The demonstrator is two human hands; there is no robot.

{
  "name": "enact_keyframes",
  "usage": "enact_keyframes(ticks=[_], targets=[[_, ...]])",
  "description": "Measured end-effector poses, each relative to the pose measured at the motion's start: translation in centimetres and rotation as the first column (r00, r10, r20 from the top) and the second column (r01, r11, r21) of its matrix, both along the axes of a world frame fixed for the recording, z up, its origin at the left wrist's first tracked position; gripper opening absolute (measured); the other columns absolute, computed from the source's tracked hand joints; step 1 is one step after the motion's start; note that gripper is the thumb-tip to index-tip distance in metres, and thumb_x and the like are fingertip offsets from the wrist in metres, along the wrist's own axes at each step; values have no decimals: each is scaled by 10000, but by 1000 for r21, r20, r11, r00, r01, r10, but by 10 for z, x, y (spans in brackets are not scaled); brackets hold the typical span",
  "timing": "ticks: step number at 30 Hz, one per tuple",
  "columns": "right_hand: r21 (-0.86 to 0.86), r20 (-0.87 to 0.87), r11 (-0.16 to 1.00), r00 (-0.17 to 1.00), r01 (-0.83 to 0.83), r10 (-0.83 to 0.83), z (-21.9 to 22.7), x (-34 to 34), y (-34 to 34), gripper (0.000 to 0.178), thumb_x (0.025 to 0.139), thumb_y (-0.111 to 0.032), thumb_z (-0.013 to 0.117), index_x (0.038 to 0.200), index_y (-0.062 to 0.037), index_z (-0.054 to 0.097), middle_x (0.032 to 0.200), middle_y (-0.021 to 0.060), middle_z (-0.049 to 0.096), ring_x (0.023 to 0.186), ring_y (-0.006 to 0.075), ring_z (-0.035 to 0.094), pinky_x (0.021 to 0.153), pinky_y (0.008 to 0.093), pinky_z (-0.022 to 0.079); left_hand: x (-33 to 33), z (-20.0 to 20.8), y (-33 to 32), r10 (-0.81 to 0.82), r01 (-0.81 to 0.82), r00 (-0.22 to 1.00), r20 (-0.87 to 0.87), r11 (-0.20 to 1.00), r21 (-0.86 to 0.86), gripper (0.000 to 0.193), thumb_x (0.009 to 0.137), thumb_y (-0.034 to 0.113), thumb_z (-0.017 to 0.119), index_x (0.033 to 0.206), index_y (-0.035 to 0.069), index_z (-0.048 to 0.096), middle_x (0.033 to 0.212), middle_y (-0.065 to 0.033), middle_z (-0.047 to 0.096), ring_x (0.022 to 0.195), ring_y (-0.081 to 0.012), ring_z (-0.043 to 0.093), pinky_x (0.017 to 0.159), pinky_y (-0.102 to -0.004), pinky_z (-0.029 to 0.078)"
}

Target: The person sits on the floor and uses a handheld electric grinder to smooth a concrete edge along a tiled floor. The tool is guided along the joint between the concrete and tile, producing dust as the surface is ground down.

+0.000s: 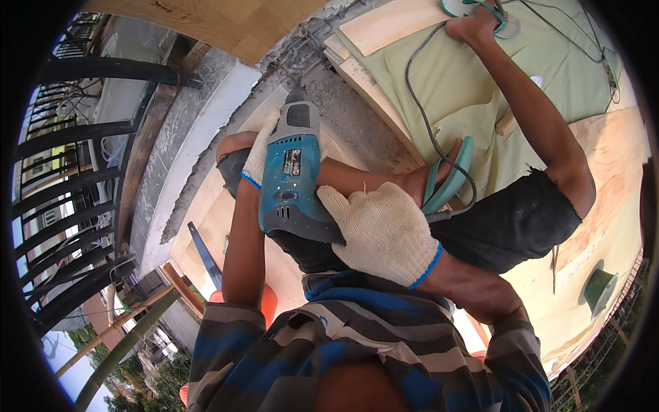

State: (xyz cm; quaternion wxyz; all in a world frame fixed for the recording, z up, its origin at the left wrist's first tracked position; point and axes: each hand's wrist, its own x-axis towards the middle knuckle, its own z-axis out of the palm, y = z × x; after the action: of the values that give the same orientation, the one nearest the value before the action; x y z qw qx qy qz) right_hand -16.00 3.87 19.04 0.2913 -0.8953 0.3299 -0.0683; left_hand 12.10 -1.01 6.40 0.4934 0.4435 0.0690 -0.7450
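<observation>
A teal and grey hammer drill (290, 168) lies across in front of me, its nose pointing away. My left hand (258, 152), in a cream knitted glove with a blue cuff, wraps the drill's front from the left; the drill body partly hides its fingers. At the rear, my right hand (386, 232), in a matching glove, closes around the dark handle. Whether a finger presses the trigger is hidden. The drill's dark bit (295, 86) reaches into a broken strip of grey concrete rubble (347, 113). Its black cord (420, 93) runs from the handle to the upper right.
Black metal railings (75, 141) and a pale stone ledge (199, 144) line the left. A handsaw (204, 254) lies beside my left forearm. Pale green sheeting (549, 82) covers the right side, with a green spool-like object (598, 288). A wooden panel (233, 27) overhangs the top.
</observation>
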Motion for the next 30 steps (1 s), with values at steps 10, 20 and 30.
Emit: enact_keyframes(ticks=[10,20,30], targets=[[32,59,999,997,-43,41,-6,-42,27,797,854,-359,905,1524,0,663,931,167,769,848,348,776,794,481,574,-13,16,43,-84,87,994,66,995,-46,851,1088,757,674,1548,42,640,1348,-254,765,1109,-412,818,963,-639,719],[-28,-97,988,984,-153,150,-22,-92,-46,818,716,-285,936,1483,-100,719,966,129,782,869,376,733,868,492,576,-65,-48,24,103,-122,977,-185,988,-92,1031,1007,914,621,1568,49,624,1374,-300,749,1188,-485,784,1002,-647,696],[-80,-150,982,976,-172,159,-16,-56,-55,752,766,-295,940,1454,-103,704,912,126,765,853,347,774,805,475,581,-43,-41,10,146,-172,966,-215,979,-109,977,1018,879,651,1592,89,625,1377,-293,736,1203,-480,778,1048,-665,681]])
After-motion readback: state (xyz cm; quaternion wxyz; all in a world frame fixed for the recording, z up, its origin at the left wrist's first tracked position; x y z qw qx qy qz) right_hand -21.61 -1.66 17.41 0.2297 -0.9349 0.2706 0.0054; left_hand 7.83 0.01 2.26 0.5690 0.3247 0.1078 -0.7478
